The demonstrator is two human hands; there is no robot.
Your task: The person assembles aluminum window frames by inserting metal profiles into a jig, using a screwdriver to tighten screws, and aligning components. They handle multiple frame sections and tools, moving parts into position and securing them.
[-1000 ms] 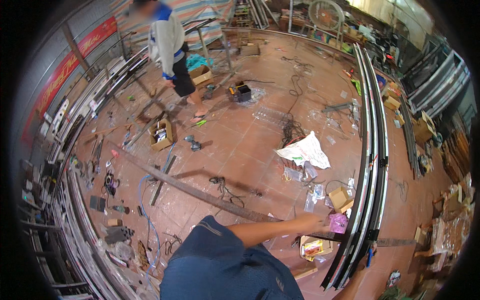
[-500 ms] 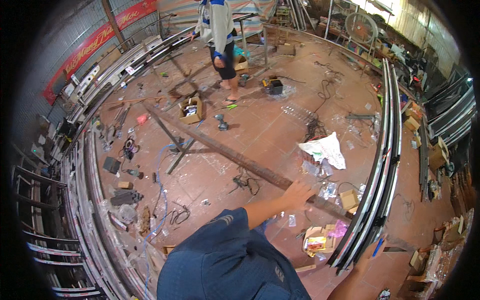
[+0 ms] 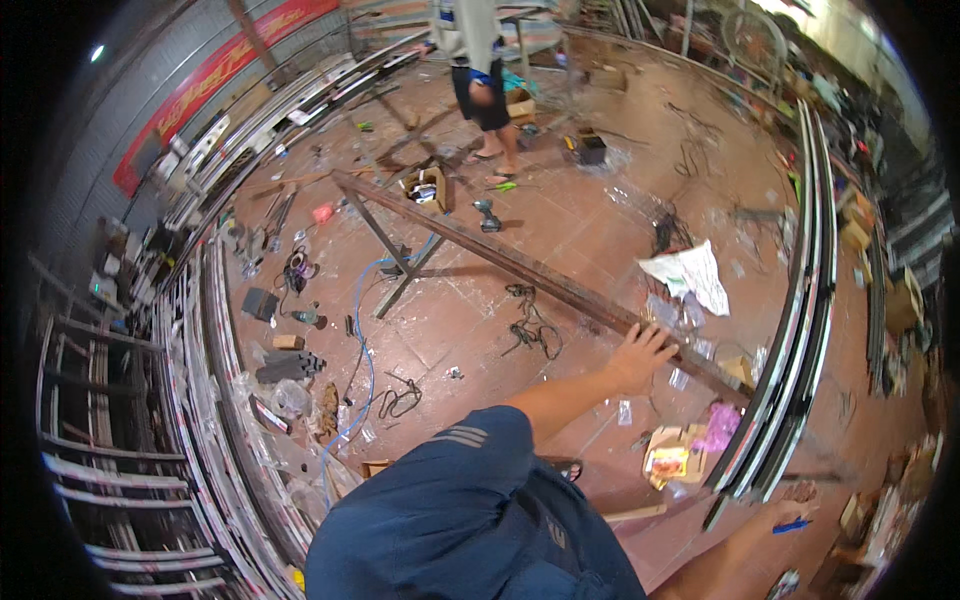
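Observation:
My left hand [image 3: 643, 360] lies on a long brown metal beam [image 3: 500, 262], its fingers spread over the top. The beam runs slanting from the far left down to the right. One end rests on a metal trestle [image 3: 398, 290]; the other reaches the bundle of long black and silver profiles [image 3: 775, 400]. Past the near end of those profiles, my right hand [image 3: 792, 508] is closed round a slim blue pen-like thing [image 3: 791, 526]. Motion blurs that hand, and its fingers show only in part.
A person [image 3: 485, 90] stands beyond the beam. On the tiled floor lie a cordless drill [image 3: 487, 215], a cardboard box [image 3: 425, 188], a white sack [image 3: 690, 277], tangled cables [image 3: 533, 325], a blue hose [image 3: 362, 330] and an open carton [image 3: 672, 455]. Long profiles [image 3: 235, 400] are stacked at left.
The whole view has shifted, moving the scene rightward and slightly up. My right hand has come away from the profiles' near end, out to the right. My left hand stays on the beam, fingers more spread.

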